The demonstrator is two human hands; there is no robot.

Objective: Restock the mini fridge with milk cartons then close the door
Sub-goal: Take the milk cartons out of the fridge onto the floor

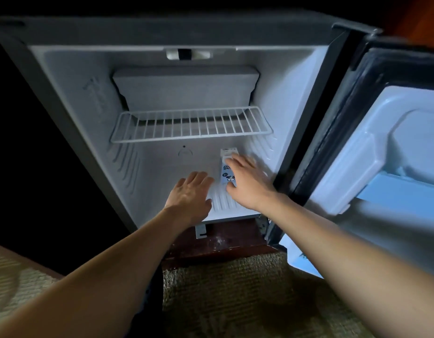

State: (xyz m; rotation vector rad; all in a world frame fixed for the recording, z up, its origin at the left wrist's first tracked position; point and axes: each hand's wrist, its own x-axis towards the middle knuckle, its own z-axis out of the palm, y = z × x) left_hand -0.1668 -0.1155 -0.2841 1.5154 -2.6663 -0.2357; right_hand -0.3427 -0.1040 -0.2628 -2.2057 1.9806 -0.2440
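The left hand (190, 193) hovered flat, fingers together, holding nothing, over the mini fridge (162, 172) floor's front edge. The right hand (247, 181) cupped a milk carton (226, 167) upright near the floor's right side (stocking step, seemingly). Next: release cleanly, then swing the open door (381, 147) closed.

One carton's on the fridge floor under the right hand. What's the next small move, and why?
Probably let go and draw the right hand back. The milk carton already stands upright on the fridge floor by the right wall, the left hand is empty, and the door is open for more.
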